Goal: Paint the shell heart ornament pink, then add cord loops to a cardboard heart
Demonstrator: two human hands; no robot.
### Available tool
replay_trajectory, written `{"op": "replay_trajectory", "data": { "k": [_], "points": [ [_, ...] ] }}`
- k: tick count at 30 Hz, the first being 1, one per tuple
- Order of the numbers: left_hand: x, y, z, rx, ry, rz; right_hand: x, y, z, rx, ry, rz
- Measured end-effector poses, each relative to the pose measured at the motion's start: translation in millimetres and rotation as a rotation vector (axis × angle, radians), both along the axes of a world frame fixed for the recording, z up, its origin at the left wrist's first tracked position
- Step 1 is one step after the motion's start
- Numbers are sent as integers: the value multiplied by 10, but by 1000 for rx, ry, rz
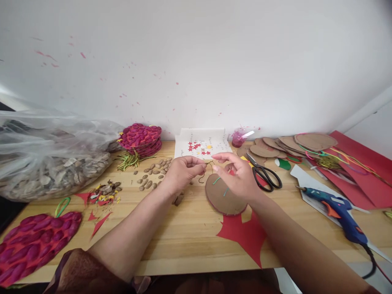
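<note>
My left hand (185, 173) pinches a thin dark piece of string (201, 178) between thumb and fingertips, with one end hanging in a curl. My right hand (237, 175) is close by on the right, its thumb and index finger spread apart near the string's other end. I cannot make out whether they touch it. Below the right hand lies a round brown cardboard disc (219, 200) with short green string pieces on its face. Under the disc's lower edge sticks out a cut red paper scrap (245, 234).
Black-handled scissors (266, 173) and a blue glue gun (343, 210) lie right. Cardboard discs (315, 141) are stacked behind. Paper stars rest on a white sheet (180, 143). Left are brown seeds (147, 179), a plastic bag (61, 163), and magenta seed-covered pieces (39, 241).
</note>
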State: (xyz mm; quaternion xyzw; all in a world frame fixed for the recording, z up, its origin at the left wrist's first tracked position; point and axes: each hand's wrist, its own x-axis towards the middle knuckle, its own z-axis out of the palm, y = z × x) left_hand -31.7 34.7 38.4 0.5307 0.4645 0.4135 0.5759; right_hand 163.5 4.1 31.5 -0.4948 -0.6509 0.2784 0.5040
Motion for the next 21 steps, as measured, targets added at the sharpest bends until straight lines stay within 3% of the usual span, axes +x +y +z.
{"op": "replay_trajectory", "data": {
  "k": [3,6,15,21],
  "points": [
    [2,-17,17,-27,-2,-51,2,4,-11,180,-175,59],
    [-5,-25,28,-65,1,-120,15,10,-6,259,-241,109],
    [-10,-41,89,-149,-61,-150,32,3,3,213,-241,98],
    [-18,-37,86,-186,-88,-211,56,7,54,264,-298,101]
  ]
}}
